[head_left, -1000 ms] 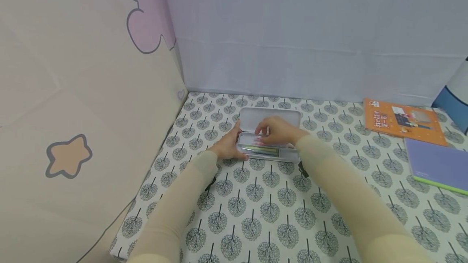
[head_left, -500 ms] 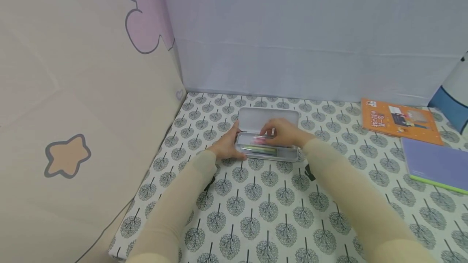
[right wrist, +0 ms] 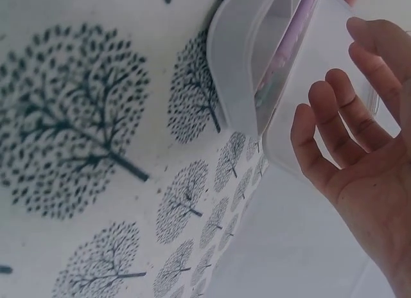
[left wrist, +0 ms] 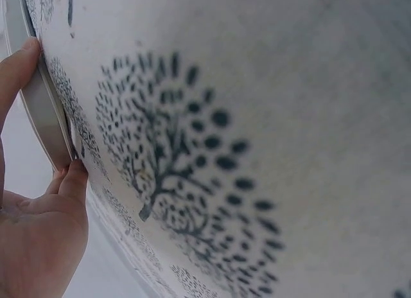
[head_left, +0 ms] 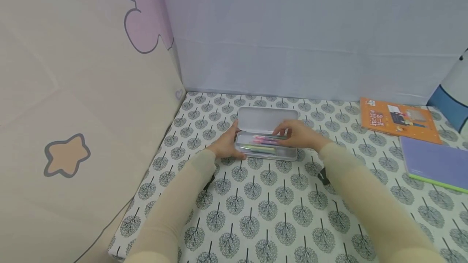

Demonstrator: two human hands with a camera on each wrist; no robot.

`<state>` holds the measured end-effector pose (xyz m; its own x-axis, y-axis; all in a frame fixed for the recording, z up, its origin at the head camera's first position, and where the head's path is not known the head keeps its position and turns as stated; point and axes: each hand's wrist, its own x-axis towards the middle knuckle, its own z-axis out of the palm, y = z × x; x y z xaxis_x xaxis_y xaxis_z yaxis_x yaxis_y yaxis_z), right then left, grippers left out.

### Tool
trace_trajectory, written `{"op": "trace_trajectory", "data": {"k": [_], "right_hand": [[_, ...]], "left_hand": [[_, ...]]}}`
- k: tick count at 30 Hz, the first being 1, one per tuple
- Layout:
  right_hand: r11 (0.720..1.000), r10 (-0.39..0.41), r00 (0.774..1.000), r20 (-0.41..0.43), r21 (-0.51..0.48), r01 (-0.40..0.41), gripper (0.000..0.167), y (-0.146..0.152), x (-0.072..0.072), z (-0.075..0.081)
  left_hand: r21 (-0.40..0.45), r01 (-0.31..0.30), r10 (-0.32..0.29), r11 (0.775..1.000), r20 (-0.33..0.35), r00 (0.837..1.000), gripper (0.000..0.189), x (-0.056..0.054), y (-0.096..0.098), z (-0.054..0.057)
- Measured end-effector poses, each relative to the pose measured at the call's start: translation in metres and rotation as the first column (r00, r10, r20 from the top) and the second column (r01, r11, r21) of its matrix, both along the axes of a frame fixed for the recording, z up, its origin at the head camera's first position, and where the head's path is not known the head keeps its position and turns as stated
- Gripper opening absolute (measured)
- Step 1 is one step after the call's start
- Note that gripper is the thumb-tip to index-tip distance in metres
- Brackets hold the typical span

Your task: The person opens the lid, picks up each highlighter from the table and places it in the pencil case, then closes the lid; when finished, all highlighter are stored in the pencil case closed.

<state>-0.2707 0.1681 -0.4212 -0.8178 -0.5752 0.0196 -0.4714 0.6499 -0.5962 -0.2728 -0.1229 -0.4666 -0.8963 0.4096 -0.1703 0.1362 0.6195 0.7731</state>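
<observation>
A pale translucent pencil case (head_left: 287,154) lies unfolded on the table, its lid (head_left: 268,119) laid back behind it. Pink and purple pens (head_left: 265,141) fill the rear compartment; yellow-green ones (head_left: 258,148) lie in front. My left hand (head_left: 226,144) grips the case's left end, and the left wrist view shows thumb and fingers on either side of its wall (left wrist: 46,115). Over the right end of the rear compartment is my right hand (head_left: 297,134). In the right wrist view its fingers (right wrist: 331,121) are loosely bent, with nothing between them, near a purple pen (right wrist: 295,31).
An orange booklet (head_left: 398,121) lies at the back right, with a purple book (head_left: 438,161) in front of it. Tree-patterned cloth (head_left: 267,214) covers the table. A grey-white curtain (head_left: 310,35) hangs behind, and a cream printed one (head_left: 91,92) stands at the left.
My right hand has moved right along the case, from its middle to its right end, uncovering the pink and purple pens. The left hand stays on the case's left end.
</observation>
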Motion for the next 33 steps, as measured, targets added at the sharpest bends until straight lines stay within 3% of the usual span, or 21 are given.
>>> {"op": "trace_trajectory", "data": {"k": [6, 17, 23, 33], "right_hand": [[0.998, -0.067, 0.998, 0.02, -0.015, 0.067, 0.032, 0.017, 0.006, 0.001], [0.992, -0.126, 0.992, -0.023, -0.022, 0.125, 0.032, 0.05, 0.019, 0.0], [0.985, -0.171, 0.985, 0.014, -0.023, 0.172, 0.034, 0.063, 0.021, 0.0], [0.97, -0.244, 0.969, 0.032, -0.001, 0.244, 0.039, 0.076, 0.017, 0.001]], "left_hand": [[-0.004, 0.0, 0.0, 1.0, -0.005, 1.0, 0.147, 0.001, 0.0, 0.001], [-0.02, -0.003, 0.002, 1.0, -0.028, 1.0, 0.149, 0.0, -0.001, 0.0], [-0.03, -0.015, 0.014, 0.999, -0.019, 1.0, 0.148, 0.002, -0.001, 0.003], [0.094, -0.05, 0.049, 0.994, 0.011, 0.999, 0.127, 0.006, -0.001, 0.016]]}}
